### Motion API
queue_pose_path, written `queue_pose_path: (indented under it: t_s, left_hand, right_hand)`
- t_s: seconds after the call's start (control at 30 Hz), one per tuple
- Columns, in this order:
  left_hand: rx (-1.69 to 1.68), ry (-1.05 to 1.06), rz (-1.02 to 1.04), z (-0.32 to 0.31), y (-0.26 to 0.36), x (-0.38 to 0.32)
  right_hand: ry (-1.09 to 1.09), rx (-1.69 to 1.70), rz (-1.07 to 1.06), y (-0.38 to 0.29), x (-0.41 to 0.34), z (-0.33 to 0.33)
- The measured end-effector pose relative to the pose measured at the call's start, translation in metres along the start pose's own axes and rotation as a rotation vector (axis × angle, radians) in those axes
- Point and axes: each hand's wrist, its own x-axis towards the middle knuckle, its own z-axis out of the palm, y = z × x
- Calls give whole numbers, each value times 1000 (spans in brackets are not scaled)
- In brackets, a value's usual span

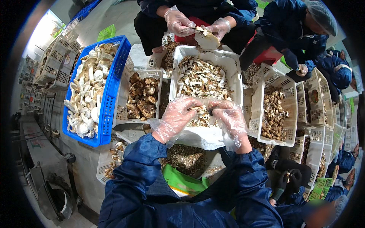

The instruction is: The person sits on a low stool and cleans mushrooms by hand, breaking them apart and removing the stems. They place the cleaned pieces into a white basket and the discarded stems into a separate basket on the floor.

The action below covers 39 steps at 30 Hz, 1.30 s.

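Note:
My left hand (180, 114), in a clear plastic glove, pinches a small pale mushroom piece (196, 108). My right hand (231, 117), gloved the same way, grips a small dark object (211, 110), possibly a knife blade; its fingers hide most of it. Both hands are close together above the near end of a white plastic basket (239, 85) lined with a white sheet (199, 136). Sliced mushroom pieces (202, 77), cream and brown, fill that basket.
On the left, a blue crate (107, 114) of whole pale mushrooms rests on white baskets, beside a basket of brown mushrooms (142, 97). Opposite, a co-worker's gloved hands (178, 22) hold a large mushroom (207, 40). More baskets (275, 111) and people line the right. Trimmings (185, 158) lie below.

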Motion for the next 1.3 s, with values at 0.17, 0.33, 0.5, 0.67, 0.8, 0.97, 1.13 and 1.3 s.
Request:
queue_pose_path:
  t_s: [0.17,0.33,0.5,0.67,0.8,0.97,1.13,1.3]
  left_hand:
    - [-140,2,-24,6,-9,-2]
    - [-40,-4,4,6,-8,0]
    - [-83,-5,-6,4,-6,0]
    - [362,142,208,9,-2,0]
    - [537,133,225,13,5,0]
    - [549,178,287,23,-5,-1]
    - [536,65,206,19,-2,3]
    - [366,130,199,15,-14,0]
  right_hand:
    - [-19,-77,64,1,-1,8]
    - [10,59,29,4,0,9]
    - [190,136,93,-1,0,4]
    - [104,78,45,9,-1,4]
    - [34,-346,-13,2,-4,13]
    - [0,-647,-98,9,-2,19]
    - [35,-501,-61,2,0,10]
    - [204,-40,93,-5,3,-16]
